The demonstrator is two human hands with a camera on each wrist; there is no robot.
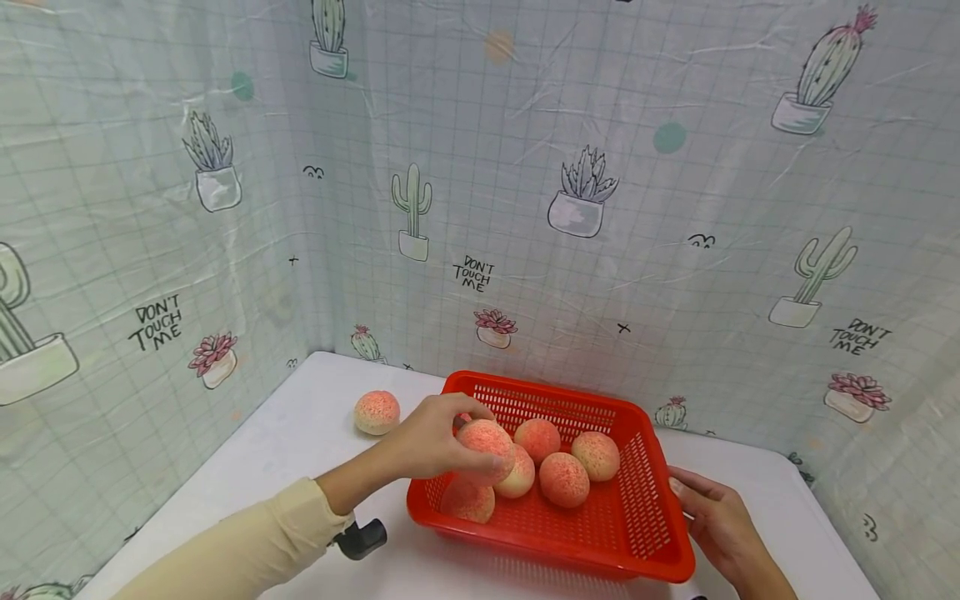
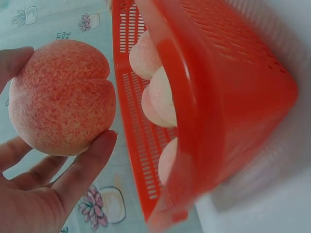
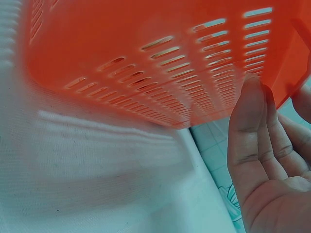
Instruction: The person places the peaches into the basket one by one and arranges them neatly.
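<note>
My left hand [image 1: 442, 437] grips a round pink peach [image 2: 63, 97] between thumb and fingers, over the left part of a red plastic basket [image 1: 517, 533]. Below and beside it, several more peaches [image 1: 564, 479] lie in the basket, mostly towards its left and back. Another peach [image 1: 377, 412] sits on the white table, left of the basket. At the basket's right end is my right hand [image 1: 723, 525]. In the right wrist view its fingers [image 3: 245, 116] look fairly straight, their tips against the slotted outer wall below the rim.
The white table [image 1: 300, 417] backs onto hanging sheets [image 1: 525, 108] printed with cacti, which also close off the left and right sides. A black strap or mount piece [image 1: 362, 540] shows at the left wrist.
</note>
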